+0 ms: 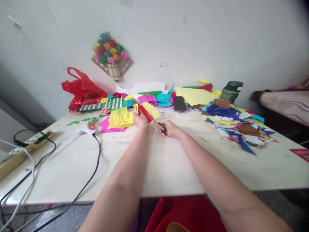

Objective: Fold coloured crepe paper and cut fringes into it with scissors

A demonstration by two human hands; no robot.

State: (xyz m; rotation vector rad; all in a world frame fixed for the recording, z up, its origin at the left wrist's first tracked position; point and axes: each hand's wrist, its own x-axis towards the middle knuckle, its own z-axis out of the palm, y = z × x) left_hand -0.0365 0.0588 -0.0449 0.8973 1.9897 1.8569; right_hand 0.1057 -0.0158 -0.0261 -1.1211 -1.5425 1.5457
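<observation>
My left hand is closed on red and yellow paper, held up over the middle of the table. Black-handled scissors are in my right hand, their blades reaching to the right side of that paper. Whether the blades are apart or together is too small to tell. A stack of yellow paper lies just left of my left hand, partly over magenta sheets. A pale yellow sheet shows behind the paper in my hand.
A glue gun with a black cord lies at the left, near a power strip. Paper roses edge a green-and-white woven piece. A phone, a bottle, a thin stick and heaped paper scraps are to the right.
</observation>
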